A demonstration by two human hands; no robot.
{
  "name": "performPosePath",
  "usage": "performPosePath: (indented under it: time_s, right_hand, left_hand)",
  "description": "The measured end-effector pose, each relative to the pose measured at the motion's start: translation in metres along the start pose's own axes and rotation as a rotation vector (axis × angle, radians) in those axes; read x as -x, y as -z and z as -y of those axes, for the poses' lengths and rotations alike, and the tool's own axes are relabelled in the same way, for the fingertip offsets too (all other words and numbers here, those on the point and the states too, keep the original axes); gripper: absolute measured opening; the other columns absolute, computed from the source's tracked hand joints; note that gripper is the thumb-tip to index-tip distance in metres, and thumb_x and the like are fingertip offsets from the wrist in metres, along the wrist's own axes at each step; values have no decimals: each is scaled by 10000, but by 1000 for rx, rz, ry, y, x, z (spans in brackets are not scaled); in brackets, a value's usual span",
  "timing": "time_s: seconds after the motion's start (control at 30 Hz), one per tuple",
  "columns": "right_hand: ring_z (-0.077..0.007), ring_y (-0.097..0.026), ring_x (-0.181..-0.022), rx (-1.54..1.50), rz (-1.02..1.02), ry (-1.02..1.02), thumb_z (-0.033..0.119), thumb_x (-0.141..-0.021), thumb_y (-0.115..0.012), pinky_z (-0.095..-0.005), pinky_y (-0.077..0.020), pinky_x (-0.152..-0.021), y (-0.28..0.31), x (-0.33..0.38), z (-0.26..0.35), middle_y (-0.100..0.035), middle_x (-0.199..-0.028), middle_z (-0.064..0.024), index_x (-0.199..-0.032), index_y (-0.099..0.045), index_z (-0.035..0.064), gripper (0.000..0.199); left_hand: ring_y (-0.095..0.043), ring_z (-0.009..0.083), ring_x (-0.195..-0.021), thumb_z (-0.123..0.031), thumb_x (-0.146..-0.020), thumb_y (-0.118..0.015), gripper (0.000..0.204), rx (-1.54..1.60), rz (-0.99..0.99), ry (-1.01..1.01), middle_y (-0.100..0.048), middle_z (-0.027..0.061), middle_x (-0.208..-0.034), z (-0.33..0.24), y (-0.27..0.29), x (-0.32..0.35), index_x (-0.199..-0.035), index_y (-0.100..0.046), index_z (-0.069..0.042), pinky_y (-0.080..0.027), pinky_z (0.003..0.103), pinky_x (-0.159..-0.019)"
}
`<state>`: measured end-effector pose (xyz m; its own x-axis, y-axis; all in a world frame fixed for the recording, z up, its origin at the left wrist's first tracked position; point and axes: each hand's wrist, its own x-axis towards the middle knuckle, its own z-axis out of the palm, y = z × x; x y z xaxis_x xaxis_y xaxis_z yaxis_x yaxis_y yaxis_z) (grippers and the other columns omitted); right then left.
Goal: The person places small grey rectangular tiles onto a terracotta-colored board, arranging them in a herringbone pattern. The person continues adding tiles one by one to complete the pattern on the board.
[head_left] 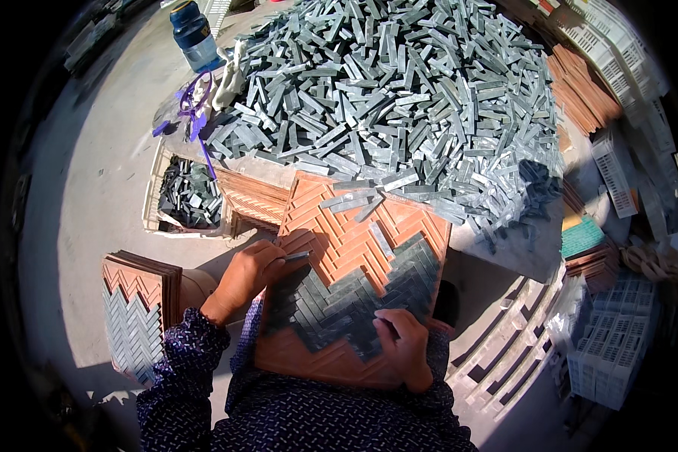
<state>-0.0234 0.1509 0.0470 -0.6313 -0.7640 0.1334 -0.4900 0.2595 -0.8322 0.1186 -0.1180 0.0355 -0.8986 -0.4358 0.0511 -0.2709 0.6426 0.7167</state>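
Note:
An orange herringbone tray [320,359] lies tilted across my lap, its far end against the table's edge. Dark grey strip tiles [339,305] fill a zigzag band across its middle. My left hand [247,277] pinches one narrow grey strip tile [297,257] over the tray's left side. On the lower right of the band, my right hand [407,346] is closed, thumb and fingers together. Something dark shows at those fingertips, too shaded to name. Several loose strips [354,199] rest on the tray's far part, and one [382,241] lies beside the band.
A big heap of grey strips [399,98] covers the table [531,252] ahead. Left of it are a crate of dark pieces [192,197], a blue bottle [194,38] and purple ribbon [196,120]. Stacked trays [137,316] stand left; a pallet [501,350] and white crates [614,339] lie right.

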Motion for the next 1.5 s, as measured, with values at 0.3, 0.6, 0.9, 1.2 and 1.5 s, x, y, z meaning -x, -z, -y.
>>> performPosePath:
  time_s: [0.3, 0.6, 0.9, 1.2, 1.5]
  right_hand:
    - [-289, -658, -747, 5, 11, 12, 21, -819, -671, -335, -524, -636, 1, 0, 3, -656, -861, -156, -952, -643, -1, 138]
    - [-288, -662, -744, 0, 22, 66, 29, -822, -675, -339, -526, -620, -2, -2, 2, -657, -862, -154, -952, -644, 3, 137]
    - [-285, -661, -743, 5, 5, 25, 28, -821, -671, -335, -522, -625, 5, 2, 3, -658, -866, -157, -959, -645, 2, 142]
    - [-268, -657, -721, -5, -21, 70, 24, -831, -657, -322, -517, -608, 6, 5, -6, -657, -867, -152, -960, -643, 4, 132]
    - [-246, -648, -686, 3, -35, 59, 31, -833, -660, -311, -514, -595, 7, 8, -1, -652, -835, -137, -959, -643, 3, 131]
  left_hand:
    - [-632, 354, -803, -39, -799, -656, 124, 18, -153, 139, -623, 144, -877, -10, -12, 21, -923, -660, -27, -514, 382, -701]
    - [-616, 353, -793, -25, -769, -664, 119, -57, -145, 128, -614, 141, -840, -14, -22, 15, -886, -641, -19, -498, 391, -686]
    - [-596, 321, -936, -41, -770, -629, 190, -157, 43, -262, -625, 117, -965, -36, -26, -18, -959, -639, -26, -503, 396, -788]
    - [-571, 289, -1102, -34, -774, -626, 347, -394, -45, -370, -600, 95, -1140, -32, -48, 24, -1120, -630, -16, -465, 404, -940]
    - [-569, 279, -1041, -77, -789, -636, 309, -300, 99, -419, -588, 94, -1138, -44, -47, -29, -1096, -633, -46, -466, 396, -915]
